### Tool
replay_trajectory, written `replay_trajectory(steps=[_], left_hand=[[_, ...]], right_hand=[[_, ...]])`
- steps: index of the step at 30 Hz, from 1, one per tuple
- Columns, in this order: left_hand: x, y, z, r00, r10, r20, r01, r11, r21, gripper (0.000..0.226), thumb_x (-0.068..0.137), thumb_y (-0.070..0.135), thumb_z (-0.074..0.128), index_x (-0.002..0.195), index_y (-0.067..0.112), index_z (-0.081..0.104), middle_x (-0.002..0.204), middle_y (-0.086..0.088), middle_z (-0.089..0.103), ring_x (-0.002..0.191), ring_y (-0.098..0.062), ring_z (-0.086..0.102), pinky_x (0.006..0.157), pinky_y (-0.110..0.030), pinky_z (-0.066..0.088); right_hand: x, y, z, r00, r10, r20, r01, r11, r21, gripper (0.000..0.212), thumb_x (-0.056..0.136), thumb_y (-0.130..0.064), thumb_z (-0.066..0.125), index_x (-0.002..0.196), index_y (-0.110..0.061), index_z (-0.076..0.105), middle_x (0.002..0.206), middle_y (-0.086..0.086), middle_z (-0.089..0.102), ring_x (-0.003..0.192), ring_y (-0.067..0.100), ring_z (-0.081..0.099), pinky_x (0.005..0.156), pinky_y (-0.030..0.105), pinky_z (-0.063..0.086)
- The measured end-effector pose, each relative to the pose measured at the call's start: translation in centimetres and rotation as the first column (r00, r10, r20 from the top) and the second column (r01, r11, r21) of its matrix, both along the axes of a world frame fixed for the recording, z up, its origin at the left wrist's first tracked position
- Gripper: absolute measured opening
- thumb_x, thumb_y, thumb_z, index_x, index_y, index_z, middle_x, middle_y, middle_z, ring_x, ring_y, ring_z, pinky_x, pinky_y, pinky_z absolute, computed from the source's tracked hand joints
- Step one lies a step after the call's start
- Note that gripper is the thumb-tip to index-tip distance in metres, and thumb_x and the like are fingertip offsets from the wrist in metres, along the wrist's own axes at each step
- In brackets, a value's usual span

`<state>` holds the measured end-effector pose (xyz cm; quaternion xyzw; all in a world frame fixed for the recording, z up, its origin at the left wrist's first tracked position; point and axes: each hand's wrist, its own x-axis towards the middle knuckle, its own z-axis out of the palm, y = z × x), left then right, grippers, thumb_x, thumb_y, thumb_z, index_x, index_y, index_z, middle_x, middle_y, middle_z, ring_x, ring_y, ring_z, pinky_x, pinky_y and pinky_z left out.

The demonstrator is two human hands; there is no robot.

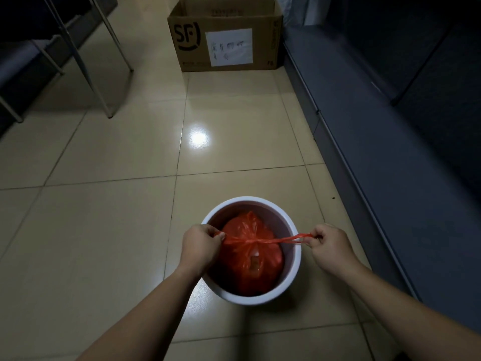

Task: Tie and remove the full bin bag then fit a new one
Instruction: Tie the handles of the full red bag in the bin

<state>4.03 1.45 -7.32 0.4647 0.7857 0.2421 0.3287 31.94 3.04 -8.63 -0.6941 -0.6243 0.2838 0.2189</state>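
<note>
A round white bin (292,278) stands on the tiled floor, low in the view. Inside it sits a full red plastic bag (250,267), its two handles crossed in a knot over the middle. My left hand (201,243) grips the left handle at the bin's left rim. My right hand (329,246) grips the right handle just beyond the right rim. Both handles are stretched taut, pulled apart sideways. No new bag is in view.
An open cardboard box (226,35) with a white paper label stands on the floor ahead. Metal chair or table legs (91,74) are at the upper left. A dark low sofa or bench (390,126) runs along the right side. Beige floor tiles (117,217) surround the bin.
</note>
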Motion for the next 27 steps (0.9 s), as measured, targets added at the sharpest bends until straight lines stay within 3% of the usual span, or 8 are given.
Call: replay_trajectory(steps=[7,14,16,18,20,22,25,27], left_hand=[[-0.2,0.0,-0.8,0.999,0.000,-0.045,-0.002,0.999,-0.044,0.011,0.081,0.022,0.077,0.077,0.013,0.082,0.075,-0.004,0.077,0.078,-0.019,0.072,0.071,-0.025,0.051],[0.1,-0.3,0.0,0.995,-0.062,-0.072,0.063,0.998,0.002,0.010,0.086,0.018,0.073,0.080,0.014,0.080,0.075,-0.001,0.075,0.075,-0.015,0.067,0.069,-0.021,0.042],[0.3,0.0,0.8,0.991,-0.109,-0.080,0.112,0.993,0.036,0.009,0.088,0.018,0.071,0.083,0.015,0.079,0.074,0.003,0.071,0.076,-0.012,0.064,0.068,-0.020,0.039],[0.8,0.3,1.5,0.987,-0.158,-0.033,0.160,0.984,0.084,0.007,0.087,0.015,0.072,0.087,0.016,0.079,0.076,0.007,0.070,0.078,-0.009,0.065,0.067,-0.015,0.041],[1.7,0.5,2.2,0.969,-0.246,-0.013,0.246,0.960,0.134,0.010,0.086,0.012,0.073,0.093,0.017,0.079,0.080,0.011,0.070,0.080,-0.005,0.064,0.067,-0.001,0.038],[2.8,0.6,2.7,0.932,-0.362,-0.020,0.360,0.918,0.169,0.018,0.086,0.011,0.073,0.102,0.017,0.077,0.090,0.013,0.071,0.085,-0.002,0.063,0.071,0.005,0.036],[3.7,0.7,2.9,0.893,-0.450,-0.026,0.446,0.874,0.194,0.018,0.085,0.011,0.072,0.103,0.014,0.075,0.094,0.002,0.076,0.084,-0.006,0.062,0.068,0.000,0.038],[3.6,0.8,2.9,0.902,-0.431,-0.025,0.429,0.886,0.174,0.013,0.086,0.016,0.072,0.099,0.014,0.075,0.089,0.001,0.076,0.076,-0.007,0.062,0.063,-0.008,0.039]], right_hand=[[0.7,-1.0,-0.7,0.994,-0.102,-0.025,0.099,0.987,-0.124,0.027,0.086,-0.008,0.069,0.064,-0.012,0.055,0.065,0.004,0.054,0.060,0.016,0.047,0.052,0.026,0.036],[0.5,-1.0,0.1,0.993,-0.106,-0.046,0.102,0.991,-0.084,0.024,0.085,-0.008,0.070,0.064,-0.009,0.057,0.063,0.003,0.055,0.058,0.016,0.048,0.052,0.027,0.036],[-0.1,-0.6,1.0,0.997,-0.060,-0.056,0.061,0.998,0.012,0.022,0.082,-0.009,0.072,0.065,-0.008,0.058,0.059,0.000,0.053,0.055,0.012,0.046,0.051,0.026,0.035],[-1.6,-0.1,2.4,0.995,0.038,-0.092,-0.031,0.997,0.073,0.024,0.082,-0.012,0.072,0.064,-0.018,0.057,0.057,-0.005,0.053,0.054,0.006,0.047,0.051,0.025,0.036],[-4.0,0.4,4.0,0.971,0.152,-0.184,-0.141,0.988,0.071,0.020,0.084,-0.014,0.070,0.069,-0.024,0.061,0.064,-0.003,0.063,0.059,0.010,0.056,0.057,0.023,0.045],[-6.6,0.9,4.9,0.937,0.269,-0.222,-0.257,0.963,0.081,0.011,0.084,-0.014,0.070,0.077,-0.022,0.068,0.074,-0.002,0.070,0.069,0.012,0.063,0.066,0.024,0.049],[-9.1,1.4,5.3,0.910,0.340,-0.237,-0.341,0.939,0.036,0.007,0.083,-0.016,0.071,0.079,-0.021,0.069,0.076,0.000,0.073,0.070,0.015,0.066,0.068,0.028,0.053],[-9.1,1.6,5.0,0.888,0.264,-0.375,-0.304,0.951,-0.049,0.008,0.084,-0.014,0.072,0.082,-0.022,0.071,0.075,0.001,0.073,0.064,0.012,0.065,0.066,0.024,0.054]])
